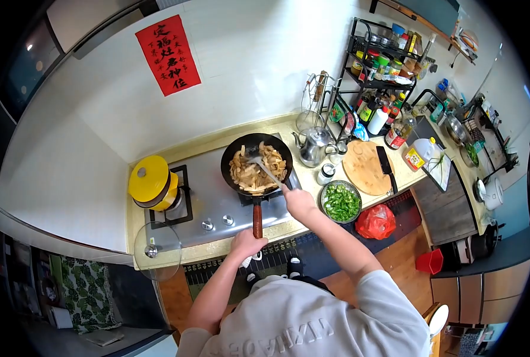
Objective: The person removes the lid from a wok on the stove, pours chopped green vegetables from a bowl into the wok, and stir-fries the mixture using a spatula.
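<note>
A black wok (228,156) sits on the right burner of the steel stove, with browned, sliced food (247,176) spread inside it. My left hand (248,243) is closed round the lower end of the wok's wooden handle (257,217). Held in my right hand (299,204) is a metal spatula (269,172), its blade down among the slices near the wok's middle. Right of that hand, a bowl of chopped green peppers (341,202) stands on the counter.
A yellow pot (148,181) occupies the left burner; a glass lid (165,253) overhangs the counter's front edge. At right are a kettle (314,147), a jar (325,174), a cutting board (360,166), a cleaver (385,160), an oil jug (419,153) and a red bag (375,222).
</note>
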Available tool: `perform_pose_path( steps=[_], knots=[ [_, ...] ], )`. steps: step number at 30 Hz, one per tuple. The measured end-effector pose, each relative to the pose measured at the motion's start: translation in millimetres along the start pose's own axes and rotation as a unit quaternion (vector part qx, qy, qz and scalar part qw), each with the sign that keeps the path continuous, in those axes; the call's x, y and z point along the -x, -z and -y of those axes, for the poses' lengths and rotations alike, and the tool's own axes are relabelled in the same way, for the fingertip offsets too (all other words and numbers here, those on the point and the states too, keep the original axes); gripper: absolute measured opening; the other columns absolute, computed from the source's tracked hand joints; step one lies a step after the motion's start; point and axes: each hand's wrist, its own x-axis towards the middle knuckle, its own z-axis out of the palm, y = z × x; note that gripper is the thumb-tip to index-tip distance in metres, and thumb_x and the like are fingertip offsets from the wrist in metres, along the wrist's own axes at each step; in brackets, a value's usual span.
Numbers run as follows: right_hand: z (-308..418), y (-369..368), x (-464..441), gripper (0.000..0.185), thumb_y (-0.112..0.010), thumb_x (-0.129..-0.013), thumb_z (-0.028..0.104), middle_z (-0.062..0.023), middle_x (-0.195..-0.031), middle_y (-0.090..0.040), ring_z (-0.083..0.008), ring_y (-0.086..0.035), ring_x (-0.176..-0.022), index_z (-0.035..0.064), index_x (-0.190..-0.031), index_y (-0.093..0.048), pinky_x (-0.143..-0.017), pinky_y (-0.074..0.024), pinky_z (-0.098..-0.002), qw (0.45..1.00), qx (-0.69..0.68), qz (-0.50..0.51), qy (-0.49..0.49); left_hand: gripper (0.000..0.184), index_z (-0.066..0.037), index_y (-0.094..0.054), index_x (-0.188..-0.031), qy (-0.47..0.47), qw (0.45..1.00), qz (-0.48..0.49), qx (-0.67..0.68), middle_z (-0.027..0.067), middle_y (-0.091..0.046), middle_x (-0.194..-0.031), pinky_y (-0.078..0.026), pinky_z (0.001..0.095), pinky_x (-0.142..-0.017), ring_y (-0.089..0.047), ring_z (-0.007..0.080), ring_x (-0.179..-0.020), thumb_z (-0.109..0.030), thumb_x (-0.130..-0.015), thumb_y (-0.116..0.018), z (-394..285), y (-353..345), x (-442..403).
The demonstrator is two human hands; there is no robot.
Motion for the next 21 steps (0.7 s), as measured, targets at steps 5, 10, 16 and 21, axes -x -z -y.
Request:
perform_pose_path(
  steps=[5, 10, 16, 21],
  knots=[
    [-15, 28, 67, 0.039, -0.049, -0.094, 0.009, -0.0178, -0.084, -0.070, -0.0340, -0.072, -0.071, 0.0054, -0.131, -0.060, -0.062, -0.0578, -0.0439, 0.998, 0.004, -0.058, -0.002, 0.036, -0.009, -0.072, -0.090, -0.001, 0.999, 0.005, 0.046, 0.0174, -0.074, -0.094, -0.053, 0.0440, -0.085, -0.071, 0.0344, -0.094, -0.040, -0.073, -0.069, 0, -2, 0],
    [-17, 30, 101, 0.040, -0.052, -0.092, 0.007, -0.0169, -0.081, -0.068, -0.0333, -0.070, -0.066, 0.0082, -0.131, -0.062, -0.059, -0.0566, -0.0441, 0.998, 0.011, -0.053, -0.031, 0.035, -0.008, -0.071, -0.089, -0.017, 0.998, -0.020, 0.059, 0.0178, -0.074, -0.091, -0.054, 0.0437, -0.084, -0.071, 0.0342, -0.092, -0.040, -0.074, -0.069, 0, -18, -4],
    [-16, 33, 78, 0.044, -0.053, -0.091, 0.007, -0.0149, -0.086, -0.070, -0.0314, -0.072, -0.068, 0.0101, -0.135, -0.060, -0.058, -0.0574, -0.0426, 0.998, 0.045, -0.051, -0.008, 0.037, -0.008, -0.071, -0.091, -0.025, 0.997, -0.003, 0.071, 0.0153, -0.074, -0.087, -0.053, 0.0429, -0.083, -0.071, 0.0330, -0.089, -0.042, -0.076, -0.069, -13, -21, -7],
    [-33, 33, 142, 0.044, -0.059, -0.089, 0.009, -0.0208, -0.079, -0.066, -0.0366, -0.067, -0.064, 0.0077, -0.133, -0.062, -0.061, -0.0549, -0.0467, 0.991, -0.089, -0.099, -0.023, 0.057, -0.007, -0.073, -0.094, -0.030, 0.994, 0.030, 0.102, 0.0130, -0.074, -0.088, -0.052, 0.0391, -0.083, -0.071, 0.0281, -0.090, -0.063, -0.080, -0.070, -11, -16, -2]
  ],
)
